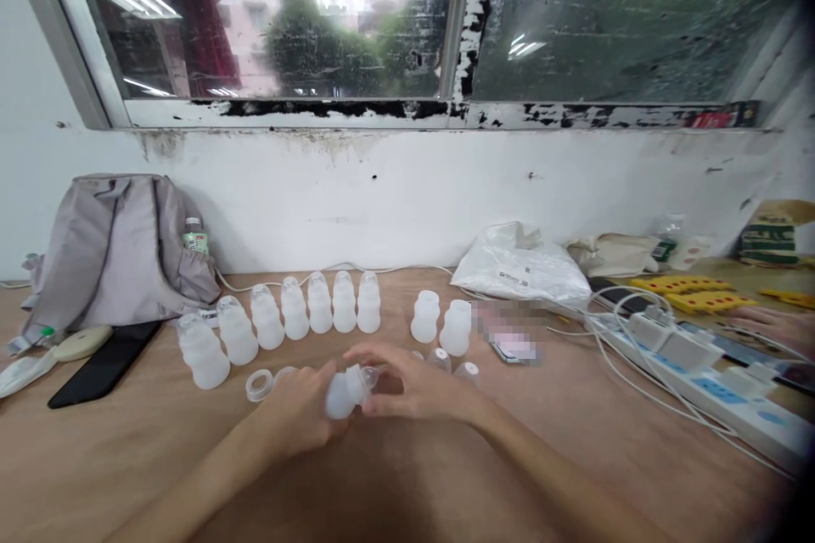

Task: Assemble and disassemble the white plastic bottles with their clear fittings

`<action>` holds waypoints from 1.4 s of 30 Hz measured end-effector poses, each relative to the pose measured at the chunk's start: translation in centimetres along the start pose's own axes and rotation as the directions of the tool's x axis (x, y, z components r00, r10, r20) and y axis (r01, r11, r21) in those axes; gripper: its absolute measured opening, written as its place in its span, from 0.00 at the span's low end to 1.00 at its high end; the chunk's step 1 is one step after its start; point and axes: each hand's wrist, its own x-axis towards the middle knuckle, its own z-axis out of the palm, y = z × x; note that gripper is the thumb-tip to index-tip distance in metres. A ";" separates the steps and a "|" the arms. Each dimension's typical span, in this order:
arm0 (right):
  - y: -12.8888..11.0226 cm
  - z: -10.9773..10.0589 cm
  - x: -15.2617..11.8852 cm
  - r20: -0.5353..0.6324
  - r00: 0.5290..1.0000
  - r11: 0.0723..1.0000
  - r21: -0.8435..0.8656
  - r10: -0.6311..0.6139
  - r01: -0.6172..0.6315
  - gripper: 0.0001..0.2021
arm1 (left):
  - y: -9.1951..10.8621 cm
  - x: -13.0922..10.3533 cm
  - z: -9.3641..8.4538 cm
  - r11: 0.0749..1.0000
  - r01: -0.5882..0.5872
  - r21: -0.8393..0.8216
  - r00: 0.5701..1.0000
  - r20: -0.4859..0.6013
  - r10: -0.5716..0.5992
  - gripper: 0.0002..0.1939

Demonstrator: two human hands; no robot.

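Observation:
My left hand [306, 409] is wrapped round a white baby bottle [340, 396], which is tilted to the right. At its top, a collar with a clear teat [368, 375] lies between the curved fingers and thumb of my right hand [407, 386]. Several capped bottles [295, 310] stand in a curved row behind. Two bottles without caps [456, 327] stand to the right. White collar rings [259, 385] lie by my left hand, one partly hidden. Clear domed pieces [468, 371] sit just beyond my right hand.
A grey backpack [120, 246] and a black phone [105, 363] are at the left. A white plastic bag [522, 267] lies at the back. At the right are a power strip [700, 382] with cables and another person's hand [773, 327].

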 end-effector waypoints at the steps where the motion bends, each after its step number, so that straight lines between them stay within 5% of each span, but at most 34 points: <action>1: 0.1 0.1 0.1 0.003 0.997 0.997 0.001 0.072 -0.072 0.19 | 0.2 0.0 -0.1 0.982 -0.039 0.186 0.999 -0.019 0.043 0.15; 4: 0.8 0.4 0.4 0.028 0.953 0.953 -0.032 0.302 -0.301 0.24 | 1.1 -0.3 -0.3 0.740 -0.126 0.661 0.987 0.007 0.161 0.16; 7: 1.2 0.6 0.6 -0.072 0.950 0.938 -0.152 0.303 -0.311 0.24 | 1.8 -0.6 -0.6 0.658 -0.140 0.740 0.985 0.034 0.172 0.16; 11: 1.2 0.4 0.8 -0.167 0.965 0.958 -0.172 0.200 -0.228 0.19 | 1.9 -0.6 -0.8 0.673 -0.143 0.726 0.982 0.021 0.187 0.16; 14: 1.2 0.3 0.9 -0.178 0.971 0.982 -0.077 0.157 -0.173 0.14 | 1.9 -0.2 -1.0 0.776 -0.158 0.610 0.986 0.054 0.158 0.17; 17: 1.2 -0.1 0.8 -0.158 0.980 0.991 0.072 0.122 -0.112 0.11 | 1.9 0.2 -1.3 0.943 -0.174 0.284 0.966 0.234 0.108 0.18; 21: 0.6 -1.4 0.7 -0.262 0.962 0.985 0.169 0.082 -0.038 0.10 | 1.2 0.8 -1.9 0.983 0.024 -0.180 0.919 0.390 0.049 0.21; 24: 0.4 -2.2 0.7 -0.301 0.949 0.996 0.045 0.092 -0.083 0.08 | 0.4 1.4 -2.3 0.944 0.098 -0.315 0.950 0.312 0.006 0.25; 28: 1.3 -1.2 0.3 -0.096 0.983 0.938 -0.295 0.159 -0.181 0.04 | -0.1 2.1 -2.6 0.898 0.096 -0.429 0.978 0.211 -0.004 0.23; 32: 2.1 0.8 -0.1 0.045 0.977 0.846 -0.510 0.208 -0.157 0.01 | 0.5 2.1 -2.6 0.928 0.027 -0.371 0.997 0.074 0.000 0.26; 34: 1.7 1.1 0.0 0.004 0.988 0.851 -0.508 0.157 -0.134 0.04 | 0.9 2.0 -2.3 0.942 -0.014 -0.336 0.999 0.035 0.027 0.26; 38: -0.3 0.4 1.2 -0.288 0.957 0.895 -0.436 -0.033 -0.100 0.13 | 0.7 2.2 -1.6 0.941 -0.127 -0.314 0.992 -0.032 0.123 0.30; 42: -2.1 -0.8 3.1 -0.235 0.960 0.902 -0.430 -0.154 0.039 0.05 | -0.5 2.7 -0.6 0.926 -0.270 -0.263 0.960 -0.143 0.239 0.33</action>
